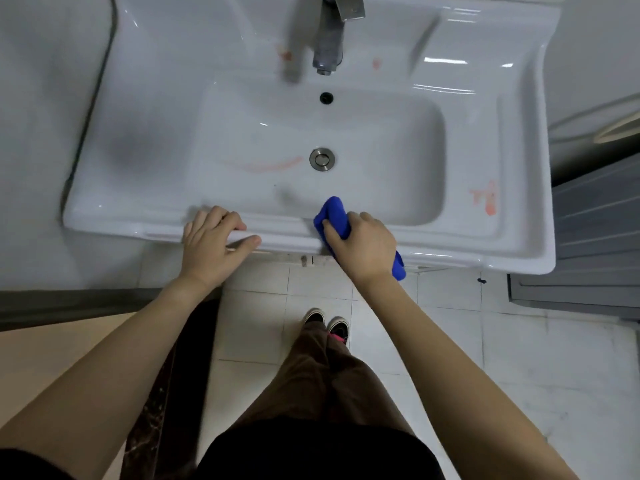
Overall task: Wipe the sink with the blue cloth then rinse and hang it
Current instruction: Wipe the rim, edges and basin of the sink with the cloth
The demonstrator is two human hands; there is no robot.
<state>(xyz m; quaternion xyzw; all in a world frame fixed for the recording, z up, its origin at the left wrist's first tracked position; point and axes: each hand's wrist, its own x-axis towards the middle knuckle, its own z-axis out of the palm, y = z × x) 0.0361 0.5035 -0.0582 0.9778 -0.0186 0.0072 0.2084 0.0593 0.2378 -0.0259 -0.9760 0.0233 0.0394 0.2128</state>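
Blue cloth (333,216): bunched on front rim of sink (138,218), near mid-rim; long axis front-to-back, far end poking into basin, near end hanging below rim.
Right hand (360,244): clasped round cloth, knuckles up, forearm straight in from the front.
Left hand (211,237): gripping the same rim further left, fingers hooked over.
Pink smear (266,164): in basin, ahead-left of cloth; probable next stroke.

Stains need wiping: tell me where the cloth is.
Head view: the cloth sits in the right hand on the sink front rim, right of the left hand.
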